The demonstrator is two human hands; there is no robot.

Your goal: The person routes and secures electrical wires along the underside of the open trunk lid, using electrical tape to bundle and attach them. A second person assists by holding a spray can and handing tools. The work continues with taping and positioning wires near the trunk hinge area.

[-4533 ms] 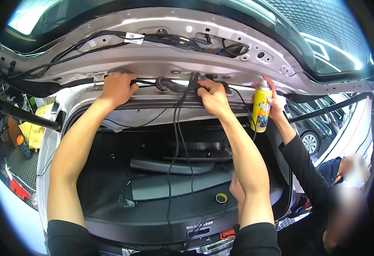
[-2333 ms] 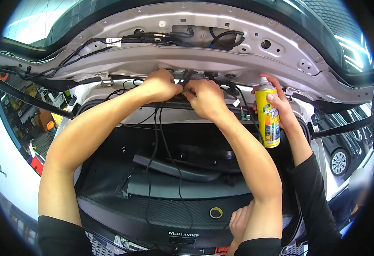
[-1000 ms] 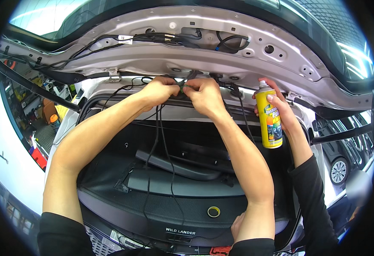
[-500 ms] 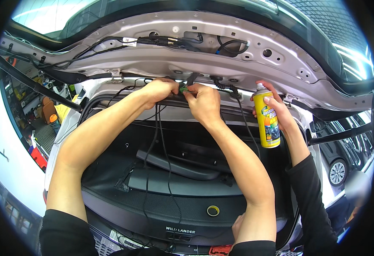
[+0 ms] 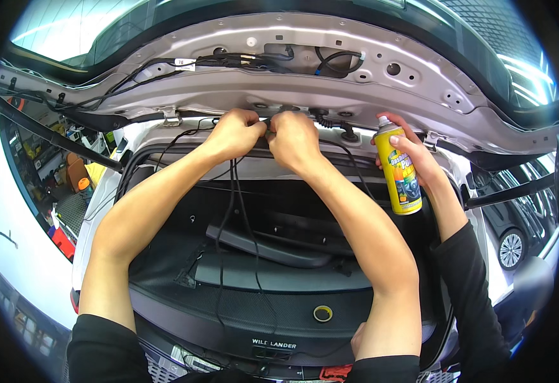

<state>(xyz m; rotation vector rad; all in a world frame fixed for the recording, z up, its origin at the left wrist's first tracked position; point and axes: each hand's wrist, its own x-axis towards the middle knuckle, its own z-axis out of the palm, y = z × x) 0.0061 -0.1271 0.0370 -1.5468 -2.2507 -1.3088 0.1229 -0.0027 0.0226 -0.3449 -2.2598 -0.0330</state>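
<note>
My left hand (image 5: 238, 135) and my right hand (image 5: 293, 138) meet at the lower edge of the raised tailgate (image 5: 215, 96). Both are closed, fingertips pinching a black cable (image 5: 268, 126); most of it is hidden behind the fingers. Thin black cables (image 5: 233, 191) hang from below my hands into the trunk. To the right of my right hand, a ribbed black rubber wiring sleeve (image 5: 331, 126) runs between tailgate and body. Another person's hand (image 5: 416, 156) reaches in from the right and grips a yellow spray can (image 5: 399, 182), upright and slightly tilted.
Exposed wiring (image 5: 228, 60) crosses the bare tailgate panel. Grey and black trim pieces (image 5: 273, 273) lie in the trunk, and a roll of tape (image 5: 323, 313) sits near its sill. Struts (image 5: 56, 131) flank the opening. A dark car (image 5: 515, 210) stands at the right.
My right hand has turned over and drawn closer to my left, covering the green bit that showed between them. The other person's spray can has shifted slightly up.
</note>
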